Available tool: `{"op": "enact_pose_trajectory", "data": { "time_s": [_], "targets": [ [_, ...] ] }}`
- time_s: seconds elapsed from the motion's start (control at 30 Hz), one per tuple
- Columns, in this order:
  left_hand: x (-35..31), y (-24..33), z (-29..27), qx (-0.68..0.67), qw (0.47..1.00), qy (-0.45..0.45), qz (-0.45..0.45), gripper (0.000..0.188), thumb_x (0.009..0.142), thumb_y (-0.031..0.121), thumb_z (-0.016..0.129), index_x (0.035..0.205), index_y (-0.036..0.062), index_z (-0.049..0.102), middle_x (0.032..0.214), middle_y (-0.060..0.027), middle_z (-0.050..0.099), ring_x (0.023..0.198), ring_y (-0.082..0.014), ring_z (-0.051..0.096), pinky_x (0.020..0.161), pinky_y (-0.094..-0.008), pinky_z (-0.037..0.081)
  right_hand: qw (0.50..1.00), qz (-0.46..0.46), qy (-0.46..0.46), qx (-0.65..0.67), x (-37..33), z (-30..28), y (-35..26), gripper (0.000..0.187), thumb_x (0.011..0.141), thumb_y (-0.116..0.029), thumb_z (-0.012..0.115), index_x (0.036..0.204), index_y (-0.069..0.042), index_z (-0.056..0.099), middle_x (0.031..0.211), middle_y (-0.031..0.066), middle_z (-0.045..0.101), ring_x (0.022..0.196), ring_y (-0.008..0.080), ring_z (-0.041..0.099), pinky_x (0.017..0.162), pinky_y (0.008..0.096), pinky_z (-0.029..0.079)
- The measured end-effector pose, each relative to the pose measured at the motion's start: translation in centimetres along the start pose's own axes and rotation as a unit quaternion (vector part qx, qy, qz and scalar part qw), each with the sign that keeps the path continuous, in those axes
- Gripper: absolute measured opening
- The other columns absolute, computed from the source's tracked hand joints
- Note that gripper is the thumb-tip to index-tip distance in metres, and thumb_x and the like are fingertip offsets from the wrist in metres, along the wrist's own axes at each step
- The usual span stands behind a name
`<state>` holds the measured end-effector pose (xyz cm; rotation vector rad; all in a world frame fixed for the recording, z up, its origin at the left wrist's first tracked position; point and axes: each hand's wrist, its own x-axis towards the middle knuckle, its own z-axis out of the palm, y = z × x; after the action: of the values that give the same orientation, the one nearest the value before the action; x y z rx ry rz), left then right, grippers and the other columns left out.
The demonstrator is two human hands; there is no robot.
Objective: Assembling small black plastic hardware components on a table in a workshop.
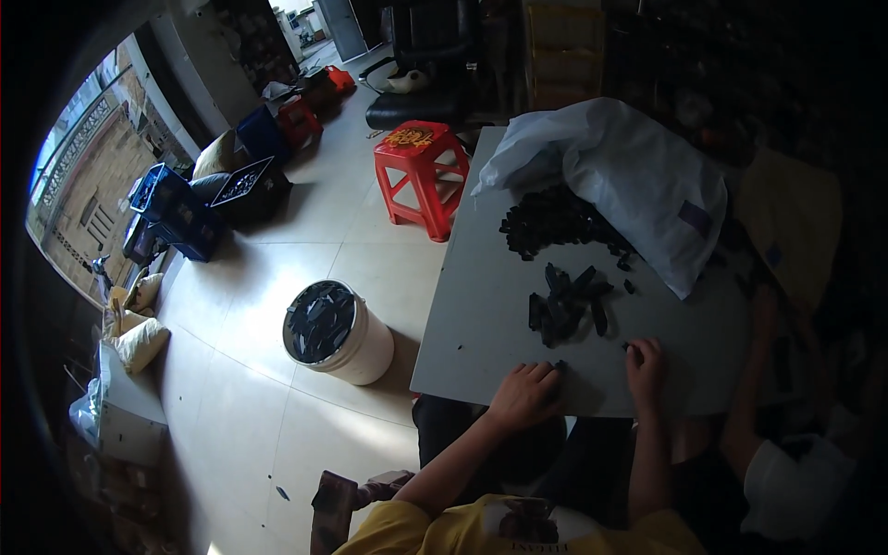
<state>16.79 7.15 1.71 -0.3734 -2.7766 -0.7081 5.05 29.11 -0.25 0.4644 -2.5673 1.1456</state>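
My left hand (525,396) rests at the near edge of the grey table (472,314), its fingers curled, with a dark tip of something showing at the fingertips. To its right, my right hand (645,367) is closed in a pinch, and a small black piece (626,346) shows at its fingertips. Just beyond both hands lies a loose heap of long black pieces (562,307), perhaps plastic. Farther back, a larger pile of short black pieces (546,222) lies partly under a white plastic bag (624,185). What kind of parts these are is too dark to tell.
On the floor at left stands a white bucket (370,347) full of black pieces. A red stool (421,176) is beyond the table's left edge. Blue crates (180,217) and sacks (141,344) line the left side. Another person's arm (754,370) is close at right.
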Motion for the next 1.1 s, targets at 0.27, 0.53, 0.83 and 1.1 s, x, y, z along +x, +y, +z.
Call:
{"op": "enact_pose_trajectory", "data": {
  "time_s": [0.27, 0.53, 0.83, 1.1],
  "targets": [
    [0.08, -0.08, 0.29, 0.000, 1.000, 0.024, 0.009, 0.027, 0.076, 0.025, 0.064, 0.092, 0.0066, 0.052, 0.089, -0.0095, 0.054, 0.085, -0.0278, 0.056, 0.077, -0.0387, 0.044, 1.000, -0.022, 0.005, -0.002, 0.10, 0.10, 0.36, 0.009, 0.082, -0.002, 0.059, 0.089, 0.002, 0.062, 0.088, 0.0132, 0.059, 0.081, 0.0294, 0.061, 0.073, 0.0343, 0.049],
    [0.08, -0.10, 0.13, -0.018, 0.999, 0.041, 0.016, 0.025, 0.073, 0.021, 0.066, 0.089, 0.0068, 0.053, 0.087, -0.0099, 0.053, 0.084, -0.0281, 0.056, 0.075, -0.0392, 0.045, 1.000, 0.005, 0.001, 0.014, 0.07, 0.26, 0.51, 0.009, 0.082, -0.006, 0.061, 0.090, -0.002, 0.064, 0.090, 0.0118, 0.060, 0.083, 0.0308, 0.061, 0.073, 0.0373, 0.050],
    [-0.06, -0.17, 0.19, -0.014, 0.999, 0.046, 0.019, 0.026, 0.074, 0.021, 0.065, 0.092, 0.0063, 0.054, 0.086, -0.0096, 0.053, 0.082, -0.0281, 0.056, 0.073, -0.0391, 0.045, 1.000, -0.025, 0.008, -0.015, 0.05, 0.00, 0.14, 0.009, 0.082, -0.007, 0.061, 0.089, -0.002, 0.064, 0.091, 0.0110, 0.060, 0.083, 0.0297, 0.061, 0.072, 0.0365, 0.050],
    [0.02, -0.06, 0.02, -0.015, 0.999, 0.039, 0.023, 0.027, 0.075, 0.020, 0.065, 0.095, 0.0060, 0.055, 0.087, -0.0097, 0.054, 0.081, -0.0283, 0.056, 0.073, -0.0392, 0.044, 1.000, -0.015, 0.012, 0.001, 0.01, 0.13, 0.40, 0.010, 0.081, -0.006, 0.062, 0.090, -0.002, 0.064, 0.090, 0.0115, 0.060, 0.082, 0.0300, 0.061, 0.072, 0.0365, 0.050]
  ]
}}
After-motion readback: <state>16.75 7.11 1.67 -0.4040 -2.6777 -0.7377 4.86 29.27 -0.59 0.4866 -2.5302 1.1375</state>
